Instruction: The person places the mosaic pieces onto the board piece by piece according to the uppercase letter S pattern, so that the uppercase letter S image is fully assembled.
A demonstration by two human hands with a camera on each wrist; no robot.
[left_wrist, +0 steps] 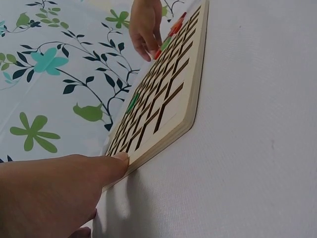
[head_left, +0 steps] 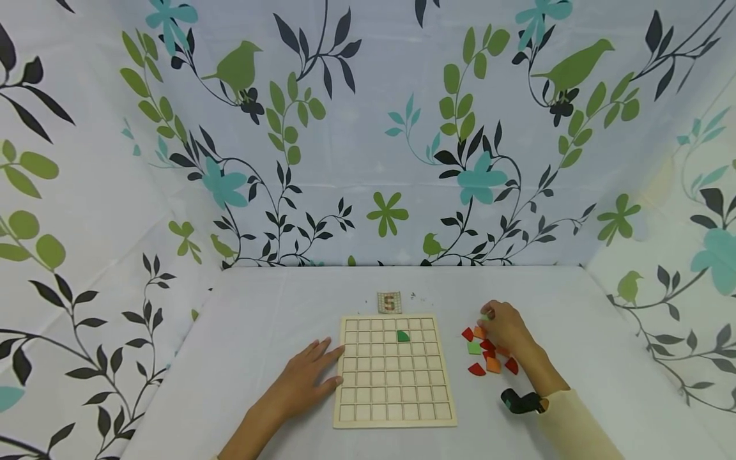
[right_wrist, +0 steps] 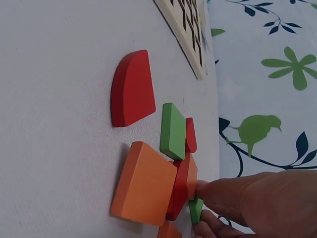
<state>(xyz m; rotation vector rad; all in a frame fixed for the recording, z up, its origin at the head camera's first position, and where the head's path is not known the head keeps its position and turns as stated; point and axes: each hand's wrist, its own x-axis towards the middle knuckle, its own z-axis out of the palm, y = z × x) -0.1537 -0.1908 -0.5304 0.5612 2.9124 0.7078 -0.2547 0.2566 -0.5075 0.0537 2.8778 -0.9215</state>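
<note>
A person works at a white-covered desk [head_left: 270,319], both hands in view. The right hand [head_left: 506,324], reaching in from the right of the desk, pinches a light green piece [right_wrist: 196,213] between thumb and fingers at the far side of a loose cluster of flat pieces; whether that piece is clear of the others cannot be told. The left hand [head_left: 307,377], fingers spread, touches the left side of a wooden grid board [head_left: 376,363] with thumb and a fingertip.

The board lies flat near the middle of the desk, well apart from its left and right edges. One dark green quarter-round piece [head_left: 403,336] sits in a cell of the second row from the board's far side. Between the board and the desk's right edge lie the cluster's red quarter-round piece [head_left: 476,369], light green square [head_left: 474,348] and orange piece [head_left: 492,365], among other red and orange shapes. A small patterned card [head_left: 389,302] lies just beyond the board, toward the desk's far edge. A black device [head_left: 520,402] shows by the right wrist, at a cream sleeve [head_left: 577,421]. Behind the desk hangs a bird-and-leaf printed cloth [head_left: 356,160].
</note>
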